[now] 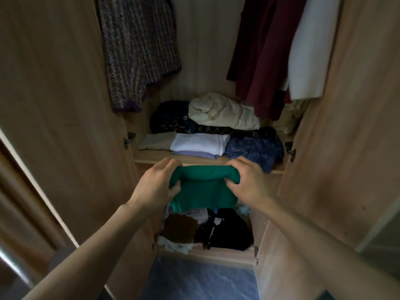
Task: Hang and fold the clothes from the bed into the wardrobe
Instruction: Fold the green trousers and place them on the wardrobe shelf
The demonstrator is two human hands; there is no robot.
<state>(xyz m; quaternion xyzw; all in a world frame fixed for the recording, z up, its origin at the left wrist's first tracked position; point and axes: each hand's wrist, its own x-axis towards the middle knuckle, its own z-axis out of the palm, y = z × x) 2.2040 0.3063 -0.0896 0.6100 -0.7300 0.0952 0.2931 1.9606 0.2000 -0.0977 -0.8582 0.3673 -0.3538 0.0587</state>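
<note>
both hands, the left hand (pixel 161 182) and the right hand (pixel 244 180), grip the folded green top (pixel 205 189) by its sides so it stays neat. it is in front of the shelf (pixel 151 158) at twelve o'clock, likely going there.

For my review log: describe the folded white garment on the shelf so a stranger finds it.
In the wardrobe, find the shelf under the hanging clothes. The folded white garment lies at its front, between beige cloth and blue fabric, atop a lilac fold.
</note>
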